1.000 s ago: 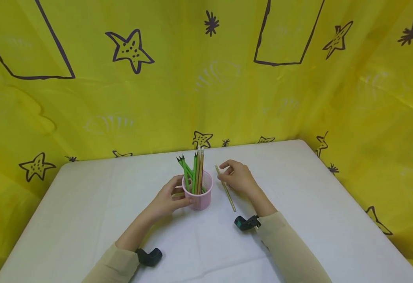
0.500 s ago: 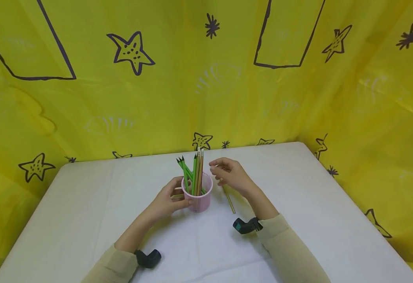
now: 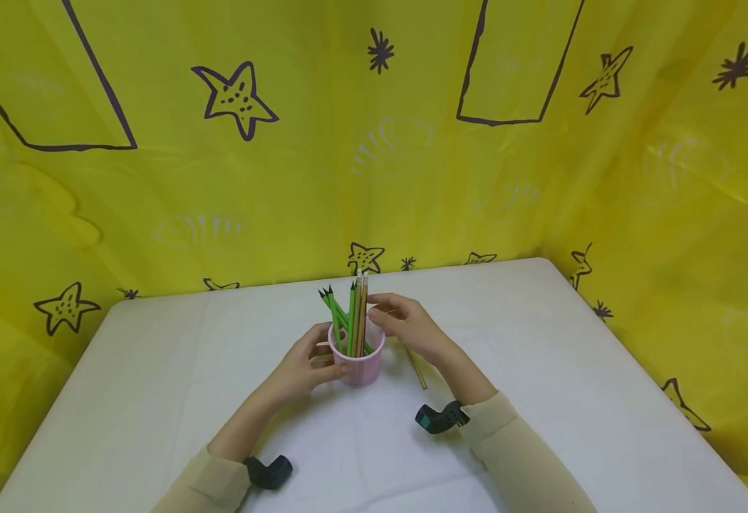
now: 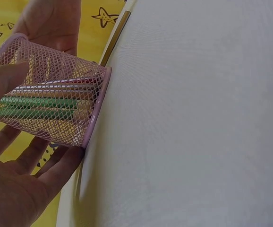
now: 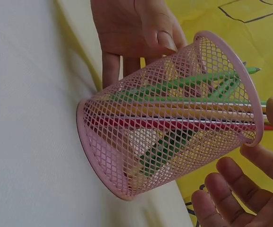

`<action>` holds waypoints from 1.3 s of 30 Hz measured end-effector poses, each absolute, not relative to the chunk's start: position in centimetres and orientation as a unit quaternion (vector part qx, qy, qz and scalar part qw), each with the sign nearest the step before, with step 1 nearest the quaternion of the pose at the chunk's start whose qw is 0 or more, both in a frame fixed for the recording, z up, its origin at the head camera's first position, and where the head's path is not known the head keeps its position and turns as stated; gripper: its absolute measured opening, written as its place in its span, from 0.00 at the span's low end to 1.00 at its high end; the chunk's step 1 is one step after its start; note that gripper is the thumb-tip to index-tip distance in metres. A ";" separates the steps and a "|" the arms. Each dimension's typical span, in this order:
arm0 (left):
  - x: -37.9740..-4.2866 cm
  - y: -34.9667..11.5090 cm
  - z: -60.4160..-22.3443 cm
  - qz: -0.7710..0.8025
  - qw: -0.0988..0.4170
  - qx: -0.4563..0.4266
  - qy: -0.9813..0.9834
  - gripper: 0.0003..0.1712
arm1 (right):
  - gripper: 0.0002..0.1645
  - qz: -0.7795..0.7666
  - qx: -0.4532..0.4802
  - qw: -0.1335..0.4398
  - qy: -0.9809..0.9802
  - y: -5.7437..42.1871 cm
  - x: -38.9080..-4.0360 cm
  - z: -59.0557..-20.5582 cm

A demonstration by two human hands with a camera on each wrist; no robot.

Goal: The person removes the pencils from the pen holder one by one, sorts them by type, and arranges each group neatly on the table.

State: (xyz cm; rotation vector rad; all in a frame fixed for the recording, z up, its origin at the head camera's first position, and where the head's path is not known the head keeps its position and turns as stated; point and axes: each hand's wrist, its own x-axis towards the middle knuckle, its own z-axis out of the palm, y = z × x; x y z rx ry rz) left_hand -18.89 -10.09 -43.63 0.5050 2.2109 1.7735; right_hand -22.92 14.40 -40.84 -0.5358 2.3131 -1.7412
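Observation:
A pink mesh pencil cup [image 3: 362, 372] stands upright on the white table. Green pencils [image 3: 338, 313] with dark points lean inside it. Beside them, gold pencils [image 3: 359, 313] stand with their white eraser ends up, and a red pencil [image 5: 150, 124] shows through the mesh. My left hand [image 3: 303, 365] holds the cup from the left, thumb at the near side and fingers round behind. My right hand [image 3: 409, 324] is at the cup's right rim, thumb and forefinger apart and right by the gold pencils. Its other fingers are spread loosely below the rim in the right wrist view.
One more gold pencil [image 3: 417, 369] lies on the table right of the cup, partly hidden under my right hand. A white cloth covers the table [image 3: 175, 370]. A yellow curtain [image 3: 297, 185] with drawn stars hangs along the back and sides.
My right hand has moved left from above the loose gold pencil to the cup's rim, leaving that pencil on the table. The left hand stays on the cup.

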 end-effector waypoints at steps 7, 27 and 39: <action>-18.8 -10.1 -43.6 0.611 0.132 0.175 0.760 0.45 | 0.26 -0.577 -0.182 0.103 0.790 14.1 -22.8 -40.8; -18.8 -10.1 -43.7 0.608 0.133 0.173 0.764 0.44 | 0.12 -0.603 -0.165 0.068 0.777 13.9 -22.7 -40.8; -18.8 -10.2 -43.7 0.611 0.132 0.191 0.757 0.43 | 0.10 -0.617 -0.169 0.065 0.766 14.1 -22.7 -40.6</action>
